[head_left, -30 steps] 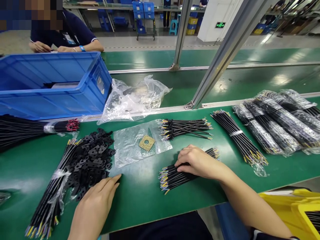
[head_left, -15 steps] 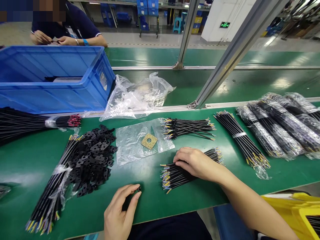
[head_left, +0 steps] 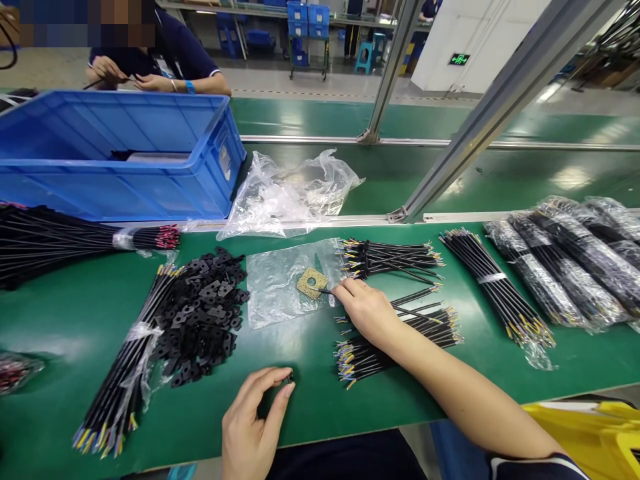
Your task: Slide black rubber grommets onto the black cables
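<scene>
Near the front edge, my left hand (head_left: 257, 417) pinches a small black clip (head_left: 289, 378) between thumb and fingertips. My right hand (head_left: 367, 310) is closed on a thin black cable (head_left: 415, 313), whose near tip reaches the tan sponge (head_left: 311, 283) on a clear plastic bag (head_left: 270, 293). Below that hand lies a pile of short black cables (head_left: 375, 353) with stripped coloured ends. A second small bundle (head_left: 400, 259), with black pieces at its left end, lies behind it. Left of the bag is a heap of black clips (head_left: 200, 313).
A blue crate (head_left: 100, 187) and crumpled plastic (head_left: 295, 193) stand at the back. Tied cables (head_left: 125, 360) lie left, another tied bundle (head_left: 495, 280) and wrapped bundles (head_left: 560, 260) right. A metal post (head_left: 480, 113) slants behind. A person's hands (head_left: 130, 77) work beyond the crate.
My right hand has moved up and left from the cable pile, now with a cable in its fingers. My left hand still pinches the clip. The whole view has shifted slightly.
</scene>
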Tool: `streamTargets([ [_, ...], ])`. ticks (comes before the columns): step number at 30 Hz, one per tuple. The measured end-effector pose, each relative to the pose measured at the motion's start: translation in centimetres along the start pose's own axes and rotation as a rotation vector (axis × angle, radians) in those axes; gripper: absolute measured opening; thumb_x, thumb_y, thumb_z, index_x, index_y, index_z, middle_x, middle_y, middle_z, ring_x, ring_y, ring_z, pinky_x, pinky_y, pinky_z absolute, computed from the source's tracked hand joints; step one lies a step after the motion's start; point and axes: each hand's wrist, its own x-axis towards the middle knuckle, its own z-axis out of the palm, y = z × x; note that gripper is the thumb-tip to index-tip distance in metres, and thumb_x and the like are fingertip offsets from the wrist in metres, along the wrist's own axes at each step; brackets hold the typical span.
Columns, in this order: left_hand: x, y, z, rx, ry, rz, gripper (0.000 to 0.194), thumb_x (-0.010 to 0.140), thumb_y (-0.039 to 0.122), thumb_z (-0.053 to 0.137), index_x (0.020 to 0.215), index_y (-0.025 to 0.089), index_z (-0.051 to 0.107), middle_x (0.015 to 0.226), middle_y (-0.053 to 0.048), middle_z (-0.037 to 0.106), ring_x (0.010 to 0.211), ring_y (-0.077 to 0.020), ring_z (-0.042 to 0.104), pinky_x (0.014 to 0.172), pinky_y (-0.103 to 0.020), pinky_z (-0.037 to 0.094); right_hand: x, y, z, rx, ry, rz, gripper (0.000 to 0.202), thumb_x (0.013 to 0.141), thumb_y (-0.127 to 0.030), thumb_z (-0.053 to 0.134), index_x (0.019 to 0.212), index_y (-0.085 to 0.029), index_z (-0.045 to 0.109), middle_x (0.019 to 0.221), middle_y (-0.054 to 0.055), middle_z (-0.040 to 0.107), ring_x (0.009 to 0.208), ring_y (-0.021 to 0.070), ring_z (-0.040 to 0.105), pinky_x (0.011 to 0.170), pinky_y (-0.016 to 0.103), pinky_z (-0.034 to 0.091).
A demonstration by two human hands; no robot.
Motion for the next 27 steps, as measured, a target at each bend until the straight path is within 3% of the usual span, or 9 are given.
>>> streamTargets([
  [3,-0.4,-0.4,0.1,-0.081,0.005,-0.087,0.012,0.092,0.032,0.074,0.1,0.026,0.08,0.096,-0.005,0.082,0.082,-0.0208,0.08,0.077,-0.028,0.065,-0.2,-0.1,-0.1,-0.048,-0.001,0.005,0.019,0.099,-0.005,0.059,0.104,-0.02,0.068,0.097,0.009,0.07,0.091,0.0226,0.065,0.064,0.029,0.049],
  [7,-0.5,-0.7,0.4,-0.319,0.076,-0.371,0.024,0.087,0.043,0.08,0.101,0.023,0.079,0.1,-0.009,0.083,0.09,-0.0248,0.081,0.08,-0.031,0.067,-0.2,0.3,-0.2,-0.064,0.019,-0.013,0.025,0.098,-0.004,0.058,0.114,-0.018,0.072,0.092,0.009,0.073,0.089,0.0224,0.068,0.066,0.029,0.052],
  [12,1.1,1.2,1.3,-0.727,0.184,-0.649,0.043,0.071,0.051,0.094,0.096,0.02,0.077,0.088,-0.006,0.081,0.088,-0.0238,0.082,0.081,-0.028,0.066,-1.3,1.0,-1.9,0.048,0.118,-0.087,0.041,0.102,-0.004,0.05,0.136,-0.018,0.066,0.098,0.008,0.075,0.084,0.0184,0.071,0.067,0.026,0.056],
  [17,3.1,4.6,2.6,-1.015,0.253,-0.75,0.046,0.063,0.045,0.1,0.094,0.02,0.077,0.087,-0.003,0.078,0.083,-0.0197,0.08,0.073,-0.024,0.063,-3.6,0.0,-4.8,0.464,0.314,-0.246,0.035,0.109,-0.011,0.048,0.138,-0.021,0.064,0.095,0.004,0.073,0.081,0.0135,0.071,0.071,0.023,0.06],
  [27,3.3,7.9,3.5,-1.138,0.23,-0.852,0.05,0.054,0.043,0.105,0.089,0.02,0.079,0.082,-0.003,0.078,0.077,-0.0186,0.078,0.067,-0.023,0.061,-6.4,-1.3,-4.7,0.414,0.527,-0.335,0.035,0.101,-0.004,0.062,0.131,-0.02,0.07,0.086,0.003,0.076,0.07,0.0134,0.068,0.063,0.026,0.056],
])
